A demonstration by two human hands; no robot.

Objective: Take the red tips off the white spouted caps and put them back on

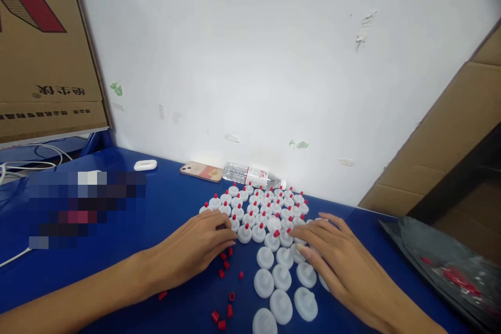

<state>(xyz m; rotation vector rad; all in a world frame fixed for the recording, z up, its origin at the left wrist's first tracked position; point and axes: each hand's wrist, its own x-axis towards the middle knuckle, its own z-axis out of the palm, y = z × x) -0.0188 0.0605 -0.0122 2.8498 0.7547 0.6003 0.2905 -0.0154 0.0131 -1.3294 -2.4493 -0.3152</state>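
On a blue table (168,209) lies a dense cluster of white plastic caps with red tips (260,206). Nearer to me are several white caps without red tips (282,284). Small loose red tips (226,282) are scattered on the table below my left hand. My left hand (193,250) lies palm down at the cluster's left edge, fingers curled and touching the nearest caps. My right hand (336,261) rests palm down on the right side, fingers stretched flat over some caps. Whether the left fingers pinch anything is hidden.
A clear water bottle (252,175) lies on its side against the white wall, beside a phone (201,171) and a white earbud case (145,165). Cardboard boxes (43,47) stand left and right. A dark plastic bag with red tips (450,266) lies at right. White cables (27,164) run at left.
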